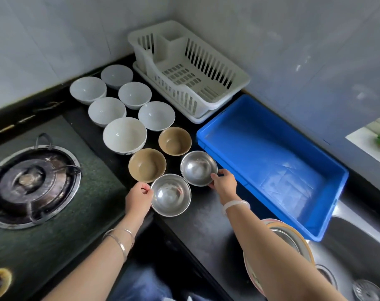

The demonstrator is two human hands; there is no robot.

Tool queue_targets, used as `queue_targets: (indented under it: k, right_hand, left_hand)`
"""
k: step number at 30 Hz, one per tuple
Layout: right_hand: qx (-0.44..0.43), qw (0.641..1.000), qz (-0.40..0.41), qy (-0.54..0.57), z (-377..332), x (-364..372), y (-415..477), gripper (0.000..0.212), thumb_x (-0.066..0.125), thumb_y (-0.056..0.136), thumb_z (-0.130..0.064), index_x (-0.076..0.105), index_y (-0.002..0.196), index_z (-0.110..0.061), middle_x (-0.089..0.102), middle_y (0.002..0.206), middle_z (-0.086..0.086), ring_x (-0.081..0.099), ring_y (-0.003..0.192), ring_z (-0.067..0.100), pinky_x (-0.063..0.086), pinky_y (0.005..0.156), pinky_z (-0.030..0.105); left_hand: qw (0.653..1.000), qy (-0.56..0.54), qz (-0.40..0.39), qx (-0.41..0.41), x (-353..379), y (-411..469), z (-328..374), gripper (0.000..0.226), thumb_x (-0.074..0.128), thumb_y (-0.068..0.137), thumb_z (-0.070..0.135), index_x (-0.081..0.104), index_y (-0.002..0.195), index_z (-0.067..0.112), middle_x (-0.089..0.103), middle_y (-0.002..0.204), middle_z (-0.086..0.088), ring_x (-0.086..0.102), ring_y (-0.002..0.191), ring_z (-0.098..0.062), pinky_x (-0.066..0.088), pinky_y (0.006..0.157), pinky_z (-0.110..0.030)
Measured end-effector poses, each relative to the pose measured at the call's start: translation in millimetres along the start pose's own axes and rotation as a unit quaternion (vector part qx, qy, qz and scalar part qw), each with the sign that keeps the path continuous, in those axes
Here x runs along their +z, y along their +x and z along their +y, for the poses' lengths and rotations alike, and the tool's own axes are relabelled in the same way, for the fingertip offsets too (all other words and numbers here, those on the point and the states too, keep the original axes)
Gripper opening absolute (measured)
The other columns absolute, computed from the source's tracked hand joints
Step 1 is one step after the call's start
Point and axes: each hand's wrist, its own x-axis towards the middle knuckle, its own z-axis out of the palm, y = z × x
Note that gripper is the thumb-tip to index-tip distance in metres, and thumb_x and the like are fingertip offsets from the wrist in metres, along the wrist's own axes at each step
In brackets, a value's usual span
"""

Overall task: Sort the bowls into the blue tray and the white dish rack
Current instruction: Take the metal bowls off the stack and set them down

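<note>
10 bowls upright, L of tray & rack.

Ten bowls stand on the table in two slanting rows, from the far wall toward the near edge. The stove lies to their left. The dish rack sits in the far corner, right of the farthest bowls. The tray lies before it, right of the nearer ones. The left hand has its grip on the left rim of the nearest bowl. The right hand has its grip on the next bowl, between it and the tray. The sink lies before the tray, with plates at its left rim.
</note>
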Motion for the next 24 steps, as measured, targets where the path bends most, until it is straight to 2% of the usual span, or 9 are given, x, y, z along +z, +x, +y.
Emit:
queue_targets:
  k: [4, 7, 13, 19, 24]
  right_hand:
    - [-0.001, 1.0, -0.007, 0.015, -0.1, 2.2, 1.0, 0.029, 0.06, 0.091, -0.013, 0.055, 0.119, -0.008, 0.057, 0.092, 0.001, 0.061, 0.08, 0.012, 0.056, 0.065, 0.024]
    - [-0.003, 1.0, -0.013, 0.025, 0.8, 3.3, 0.1, 0.027, 0.06, 0.091, -0.013, 0.055, 0.118, -0.008, 0.059, 0.102, 0.005, 0.063, 0.089, 0.017, 0.056, 0.066, 0.023]
    - [-0.003, 0.999, -0.018, 0.033, 3.7, 3.4, 0.7, 0.024, 0.06, 0.091, -0.013, 0.056, 0.115, -0.009, 0.056, 0.092, -0.002, 0.061, 0.086, 0.014, 0.055, 0.066, 0.022]
    - [-0.002, 0.999, -0.021, 0.036, 3.8, 3.4, 0.5, 0.023, 0.06, 0.092, -0.013, 0.056, 0.114, -0.01, 0.056, 0.092, -0.002, 0.062, 0.089, 0.015, 0.055, 0.066, 0.022]
    - [0.003, 0.999, -0.027, 0.036, 4.2, 3.3, 0.1, 0.023, 0.059, 0.092, -0.015, 0.056, 0.115, -0.011, 0.059, 0.1, 0.002, 0.063, 0.09, 0.015, 0.055, 0.065, 0.021]
  left_hand:
    - [1.0, -0.003, -0.001, 0.012, -0.7, -1.5, 0.9, 0.018, 0.056, 0.083, 0.012, 0.057, 0.073, 0.026, 0.064, 0.078, 0.002, 0.061, 0.076, -0.025, 0.057, 0.075, -0.047]
    - [1.0, -0.004, -0.007, 0.014, -1.2, -1.1, 1.2, 0.019, 0.056, 0.084, 0.01, 0.058, 0.072, 0.025, 0.063, 0.079, 0.004, 0.063, 0.078, -0.026, 0.057, 0.075, -0.048]
    - [0.999, 0.017, -0.019, 0.02, -3.1, 1.8, 4.0, 0.024, 0.056, 0.085, 0.011, 0.057, 0.071, 0.031, 0.061, 0.08, 0.008, 0.063, 0.071, -0.018, 0.059, 0.071, -0.045]
    - [0.999, 0.021, -0.018, 0.016, -3.9, 3.6, 5.1, 0.022, 0.057, 0.085, 0.012, 0.057, 0.072, 0.03, 0.061, 0.081, 0.006, 0.063, 0.07, -0.018, 0.059, 0.073, -0.045]
    - [1.0, 0.015, -0.009, 0.02, -2.0, 3.5, 2.5, 0.01, 0.06, 0.084, 0.013, 0.062, 0.081, 0.022, 0.065, 0.085, 0.001, 0.065, 0.081, -0.023, 0.058, 0.077, -0.046]
